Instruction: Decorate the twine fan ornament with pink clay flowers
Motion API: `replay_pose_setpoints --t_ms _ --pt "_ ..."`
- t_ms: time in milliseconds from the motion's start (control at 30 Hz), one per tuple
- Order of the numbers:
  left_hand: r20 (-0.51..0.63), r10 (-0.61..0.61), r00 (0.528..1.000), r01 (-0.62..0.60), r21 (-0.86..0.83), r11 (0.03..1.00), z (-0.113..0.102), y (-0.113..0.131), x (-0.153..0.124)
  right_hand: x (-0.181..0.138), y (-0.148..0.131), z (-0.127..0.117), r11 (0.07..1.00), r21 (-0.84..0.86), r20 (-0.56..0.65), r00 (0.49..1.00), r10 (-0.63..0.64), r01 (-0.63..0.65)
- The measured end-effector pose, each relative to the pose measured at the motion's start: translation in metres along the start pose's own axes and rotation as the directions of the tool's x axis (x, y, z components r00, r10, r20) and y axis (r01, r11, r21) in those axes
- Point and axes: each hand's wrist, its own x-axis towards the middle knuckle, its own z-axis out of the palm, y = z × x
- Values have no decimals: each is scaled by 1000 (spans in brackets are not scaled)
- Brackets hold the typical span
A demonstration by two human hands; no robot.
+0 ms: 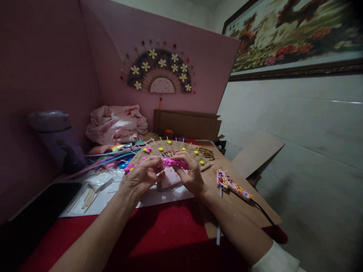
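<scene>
Both hands meet over the front of a fan-shaped craft piece (154, 146) wrapped in brown twine, with thin sticks around its edge and pink and yellow dots on it. Between them is a small clear plastic bag of bright pink pieces (170, 161). My left hand (146, 172) pinches the bag's left end. Closed around its right part is my right hand (190, 172). The exact kind of the pink pieces is too small to make out. Below the bag shows a pale, pink-spotted panel (170, 177) at the fan's middle.
A flowered hot glue gun (232, 185) lies on cardboard at the right, its cord trailing forward. Loose sticks (89, 198) and a plastic bag (99, 179) lie on white paper at the left. Behind are a pink cloth (116, 122) and folded cardboard (187, 124). A finished-looking fan (161, 64) hangs above.
</scene>
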Motion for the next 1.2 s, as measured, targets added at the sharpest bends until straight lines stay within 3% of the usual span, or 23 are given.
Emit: replay_pose_setpoints --t_ms 500,700,1200 --pt "-20 69 997 -67 89 994 -4 -1 4 -1 -2 1 997 -64 -24 999 -41 40" --pt "1 157 988 -155 154 976 -1 -2 2 0 -5 -1 996 -89 -65 997 -36 30" --pt "10 207 978 -205 187 961 2 -2 -3 0 -5 -4 1000 -30 29 1000 -4 4"
